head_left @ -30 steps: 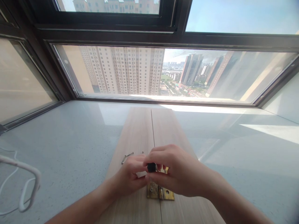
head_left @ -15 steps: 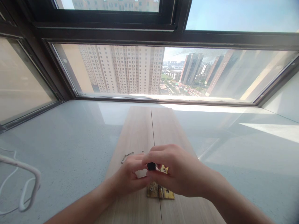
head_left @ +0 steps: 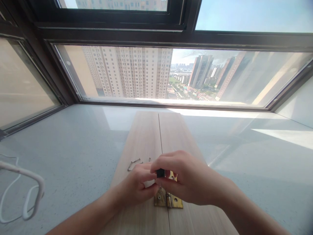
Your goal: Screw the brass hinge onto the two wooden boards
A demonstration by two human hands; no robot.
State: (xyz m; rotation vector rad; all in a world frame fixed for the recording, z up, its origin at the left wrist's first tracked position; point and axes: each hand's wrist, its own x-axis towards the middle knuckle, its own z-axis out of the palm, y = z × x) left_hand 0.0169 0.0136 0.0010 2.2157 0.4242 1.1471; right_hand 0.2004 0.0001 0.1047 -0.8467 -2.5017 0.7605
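Clock is read from the hinge. At 9 o'clock, far off, a bent white tube (head_left: 41, 189) is seen on the speckled white sill (head_left: 80, 147). At 10, thin metal screws (head_left: 136, 161) are scattered on the left board (head_left: 143, 137). Just beside them the left hand (head_left: 140, 181) is held with thumb and fingers curled narrow; whether anything is gripped cannot be told. At 11, a black-ended tool (head_left: 160, 173) is pinched by the right hand; its lower end is hidden. The hinge (head_left: 168, 200) is laid across the board seam: brass-yellow, blotched dark, left leaf browner, right leaf with a round hole, upper part covered by fingers. At 1–2, the right hand (head_left: 188, 178) is placed above the right board (head_left: 178, 137).
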